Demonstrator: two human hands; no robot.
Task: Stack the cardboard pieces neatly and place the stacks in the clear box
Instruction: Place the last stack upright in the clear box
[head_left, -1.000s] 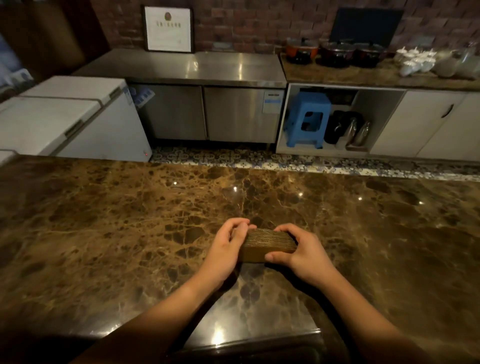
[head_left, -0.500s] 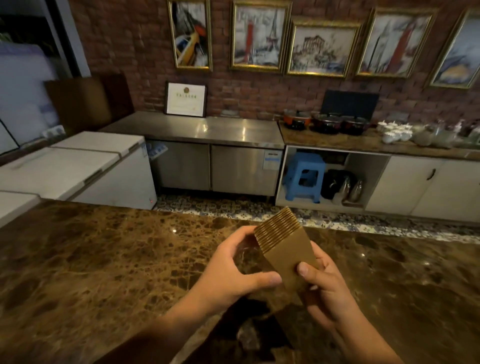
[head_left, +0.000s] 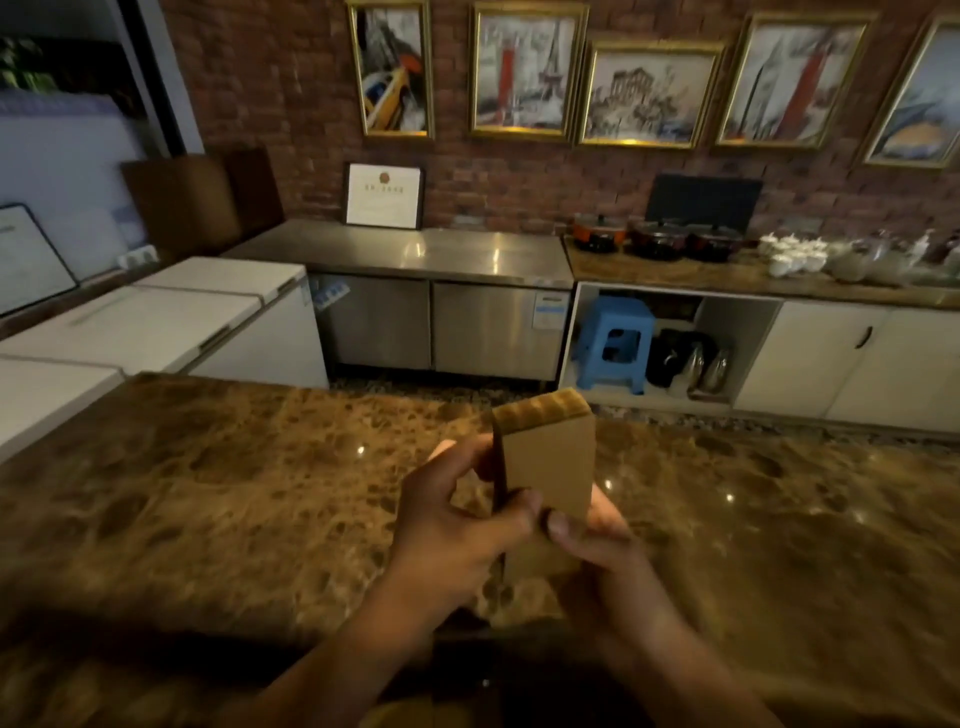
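A stack of brown cardboard pieces (head_left: 548, 457) stands upright in front of me above the marble counter (head_left: 208, 493), its corrugated edges facing up. My left hand (head_left: 457, 525) grips its left side with the thumb across the front. My right hand (head_left: 597, 551) holds the lower right part, thumb on the front face. The bottom of the stack is hidden by my fingers. No clear box shows in this view.
Beyond the counter's far edge stand white chest freezers (head_left: 156, 322) at left, a steel cabinet (head_left: 436, 291) in the middle, and a blue stool (head_left: 613, 343) under the right worktop. Pots (head_left: 660, 239) and white cups (head_left: 789, 254) sit on that worktop.
The stack lay flat on the counter between my hands a second ago. Both hands lifted it and turned it upright, and my view tilted up toward the wall.
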